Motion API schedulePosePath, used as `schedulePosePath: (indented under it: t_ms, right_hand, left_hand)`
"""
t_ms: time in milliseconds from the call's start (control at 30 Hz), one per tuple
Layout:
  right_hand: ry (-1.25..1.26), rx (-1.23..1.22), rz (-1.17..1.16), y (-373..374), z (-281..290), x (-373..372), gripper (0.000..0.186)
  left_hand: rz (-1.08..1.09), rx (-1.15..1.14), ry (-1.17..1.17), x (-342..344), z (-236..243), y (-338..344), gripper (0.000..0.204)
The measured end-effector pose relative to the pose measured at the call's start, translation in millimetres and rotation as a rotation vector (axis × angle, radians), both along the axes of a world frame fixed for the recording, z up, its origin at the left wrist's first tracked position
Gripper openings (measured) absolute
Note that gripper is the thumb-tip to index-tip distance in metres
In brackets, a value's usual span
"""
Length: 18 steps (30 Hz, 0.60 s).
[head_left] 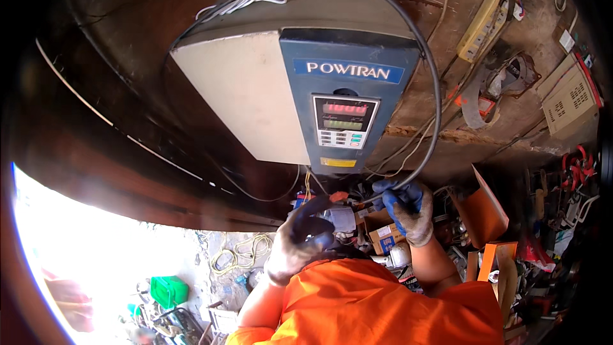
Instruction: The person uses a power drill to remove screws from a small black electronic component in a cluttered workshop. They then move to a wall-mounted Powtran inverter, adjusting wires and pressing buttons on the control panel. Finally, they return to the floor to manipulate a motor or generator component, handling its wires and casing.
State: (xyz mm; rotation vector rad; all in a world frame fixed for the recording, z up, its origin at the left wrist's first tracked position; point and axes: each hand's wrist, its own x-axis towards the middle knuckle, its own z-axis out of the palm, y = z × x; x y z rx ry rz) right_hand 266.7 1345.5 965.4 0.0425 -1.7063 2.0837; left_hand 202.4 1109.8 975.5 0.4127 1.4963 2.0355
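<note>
A wall-mounted electrical drive unit [242, 102] with a beige side, blue front, lit display and keypad fills the upper middle. A thick black cable [439, 108] loops over its top and down the right. My gloved right hand [408, 211] below the unit is closed on this cable. My gloved left hand [297, 239] is lower left of it, fingers curled, near a small orange piece [338, 197] by the cable's lower end; what it holds, if anything, I cannot make out. Thin wires [308, 185] hang under the unit. My orange-sleeved arms reach up from below.
A yellow power strip [488, 16] and a beige board [565, 96] are on the right wall. Cardboard boxes [479, 207], tools and clutter lie below at right. A coiled rope [236, 255] and a green container [169, 291] are at lower left, near bright daylight.
</note>
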Motion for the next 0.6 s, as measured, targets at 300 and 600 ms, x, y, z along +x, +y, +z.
schedulePosePath:
  t_ms: [300,600]
  right_hand:
    - [0.105,0.043,0.066,-18.4,5.8,-2.6,0.020]
    - [0.015,0.096,0.028,-23.9,5.6,3.8,0.014]
  left_hand:
    - [-0.108,0.091,-0.050,-16.3,-8.3,25.9,0.068]
    - [0.070,0.031,0.162,-9.3,-19.1,26.3,0.043]
